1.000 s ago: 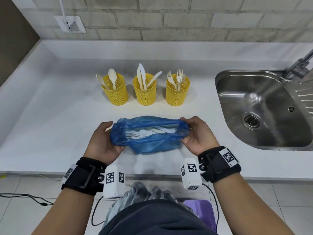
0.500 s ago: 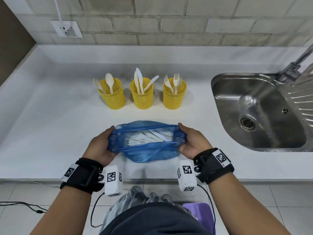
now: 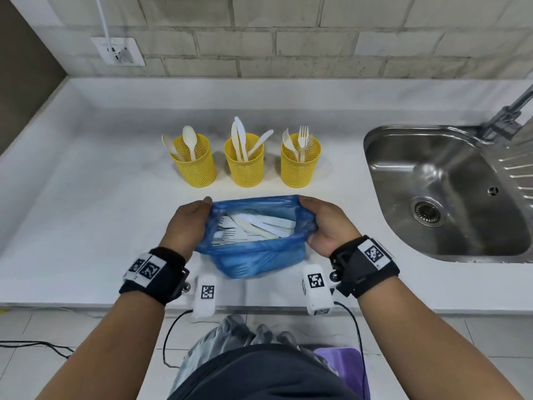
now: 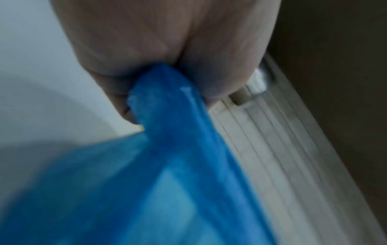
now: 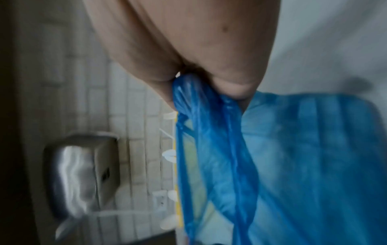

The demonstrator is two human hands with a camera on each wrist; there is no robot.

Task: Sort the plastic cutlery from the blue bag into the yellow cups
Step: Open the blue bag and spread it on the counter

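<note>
A blue plastic bag (image 3: pixel 259 256) sits near the counter's front edge, its mouth stretched wide. Inside lies white plastic cutlery (image 3: pixel 253 229), forks and knives among it. My left hand (image 3: pixel 190 223) pinches the bag's left rim, and the left wrist view shows blue plastic (image 4: pixel 167 102) squeezed between thumb and fingers. My right hand (image 3: pixel 323 223) pinches the right rim, blue plastic (image 5: pixel 194 102) caught between its fingers. Behind the bag stand three yellow mesh cups: the left cup (image 3: pixel 196 166) with spoons, the middle cup (image 3: pixel 245 166) with knives, the right cup (image 3: pixel 300 166) with forks.
A steel sink (image 3: pixel 444 197) with a tap (image 3: pixel 507 114) is sunk into the white counter (image 3: pixel 86 215) at the right. A wall socket (image 3: pixel 118 51) with a white cable sits on the brick wall at the back left.
Both hands have pulled the bag's rim apart and the mouth now gapes wider, showing more cutlery. The head view has dipped and come closer to the bag.
</note>
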